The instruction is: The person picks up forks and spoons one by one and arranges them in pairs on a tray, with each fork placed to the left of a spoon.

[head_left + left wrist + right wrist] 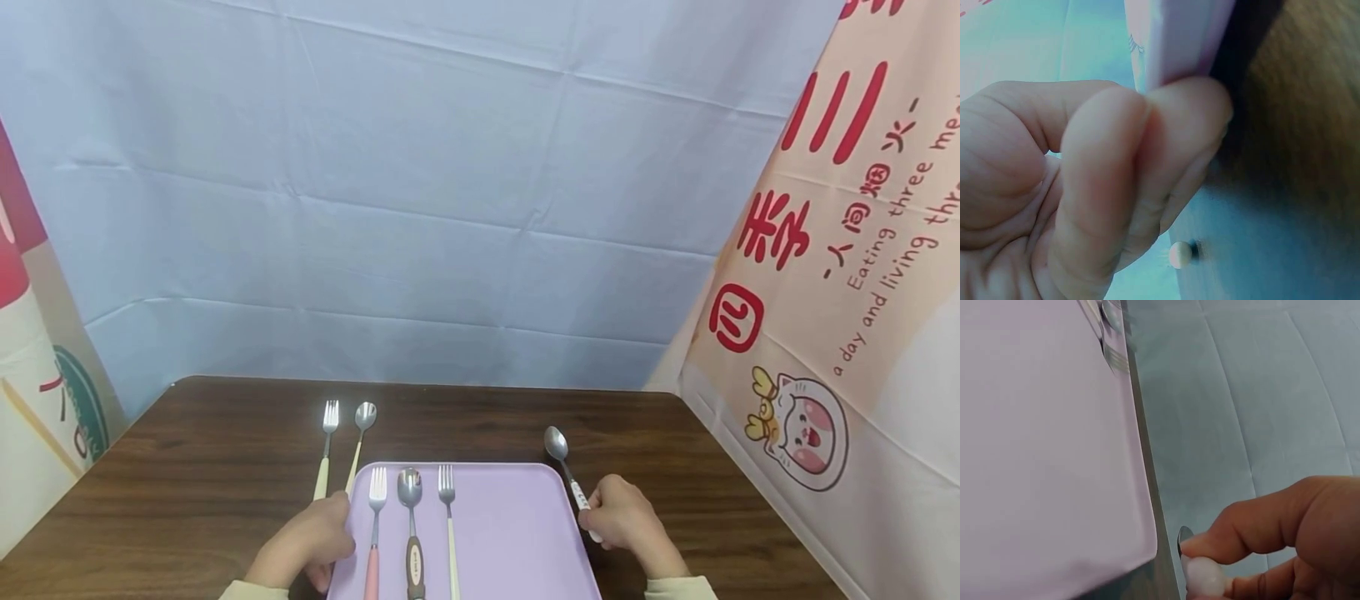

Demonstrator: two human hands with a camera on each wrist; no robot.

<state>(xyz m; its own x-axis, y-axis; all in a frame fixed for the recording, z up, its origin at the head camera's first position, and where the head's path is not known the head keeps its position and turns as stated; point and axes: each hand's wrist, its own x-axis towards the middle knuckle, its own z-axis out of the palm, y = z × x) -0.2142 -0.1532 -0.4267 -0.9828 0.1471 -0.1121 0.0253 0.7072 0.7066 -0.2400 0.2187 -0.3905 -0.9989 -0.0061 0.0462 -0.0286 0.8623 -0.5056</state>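
My left hand [311,537] grips the left rim of a lilac tray [517,533]; the left wrist view has fingertips right at the tray's edge [1179,44]. On the tray lie a pink-handled fork [372,533], a brown-handled spoon [413,546] and a cream-handled fork [452,542], side by side with heads pointing away from me. Beyond the tray's right side, my right hand [622,517] pinches a white-handled spoon [572,479] by its handle. Its bowl points away to the left; fingers cover part of the handle.
Left of the tray, a pale green-handled fork [325,458] and a cream-handled spoon [358,446] lie on the dark wooden table [195,467]. A light blue cloth [420,192] hangs behind the table, and a printed cloth [840,333] hangs along the right.
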